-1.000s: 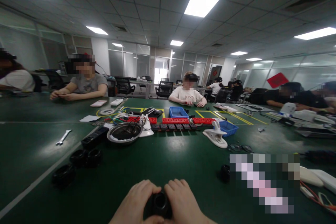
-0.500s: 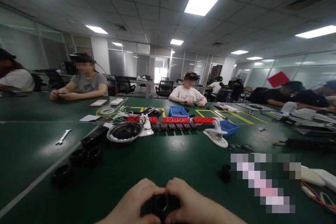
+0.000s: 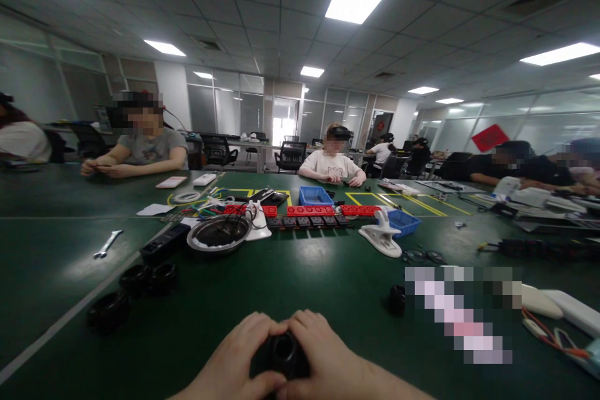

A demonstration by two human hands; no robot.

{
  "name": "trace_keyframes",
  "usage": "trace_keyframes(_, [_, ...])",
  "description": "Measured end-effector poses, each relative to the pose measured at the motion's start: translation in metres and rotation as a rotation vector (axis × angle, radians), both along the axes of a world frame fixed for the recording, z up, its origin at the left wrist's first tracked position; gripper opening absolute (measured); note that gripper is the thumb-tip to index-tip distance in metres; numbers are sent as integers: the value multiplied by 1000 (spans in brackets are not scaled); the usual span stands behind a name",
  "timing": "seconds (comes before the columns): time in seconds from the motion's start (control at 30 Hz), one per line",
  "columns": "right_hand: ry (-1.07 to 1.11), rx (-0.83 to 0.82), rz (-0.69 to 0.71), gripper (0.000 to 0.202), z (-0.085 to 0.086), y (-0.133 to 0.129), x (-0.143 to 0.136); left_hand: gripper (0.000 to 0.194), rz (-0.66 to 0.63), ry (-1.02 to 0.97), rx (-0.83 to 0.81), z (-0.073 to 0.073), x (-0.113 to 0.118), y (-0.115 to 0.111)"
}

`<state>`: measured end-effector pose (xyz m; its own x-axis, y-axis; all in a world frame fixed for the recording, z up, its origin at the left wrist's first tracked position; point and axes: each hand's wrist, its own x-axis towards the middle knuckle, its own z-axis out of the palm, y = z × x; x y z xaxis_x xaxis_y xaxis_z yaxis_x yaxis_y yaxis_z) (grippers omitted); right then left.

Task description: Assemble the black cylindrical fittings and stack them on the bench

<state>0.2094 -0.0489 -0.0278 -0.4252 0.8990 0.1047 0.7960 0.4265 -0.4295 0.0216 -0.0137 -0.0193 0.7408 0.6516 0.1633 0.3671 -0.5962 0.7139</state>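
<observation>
A black ring-shaped part (image 3: 284,350) with a round hole in its upper face is held between both hands at the bottom centre. My left hand (image 3: 239,356) wraps its left side, and my right hand (image 3: 321,356) wraps its right side. Fingertips of both hands meet at the far edge of the part, and the thumbs come together at the near edge. Its underside is hidden by the hands. Several similar black rings (image 3: 109,310) lie on the green table to the left, and a small black part (image 3: 396,300) stands to the right.
A wrench (image 3: 108,244) lies at the left. Farther back are a metal bowl (image 3: 219,249) with cables, a white clip stand (image 3: 382,236), red strips (image 3: 310,210) and blue trays (image 3: 315,196). White devices and wires lie at the right. People sit around the table.
Both hands, still around the black part, sit slightly farther left and higher in view. The fingers cover more of its right side. The whole scene has shifted a little left and up.
</observation>
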Motion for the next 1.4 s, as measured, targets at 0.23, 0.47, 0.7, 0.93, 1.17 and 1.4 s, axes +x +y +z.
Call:
trace_keyframes(0.23, [108,-155,214,32,13,13,21,39,-134,-19,18,16,-2,1])
trace_keyframes(0.47, [24,-135,13,44,5,7,9,37,-35,40,7,12,2,-1])
trace_keyframes(0.7, [-181,89,-153,58,-10,0,-10,33,138,61,74,-4,5,-6])
trace_keyframes(0.93, [-3,73,41,61,0,2,5,31,3,-36,91,3,3,-5])
trace_keyframes(1.17, [-21,-76,232,45,13,9,21,40,-95,-35,22,13,-2,-3])
trace_keyframes(1.4, [-88,-6,96,36,5,7,10,36,23,19,18,6,1,-5])
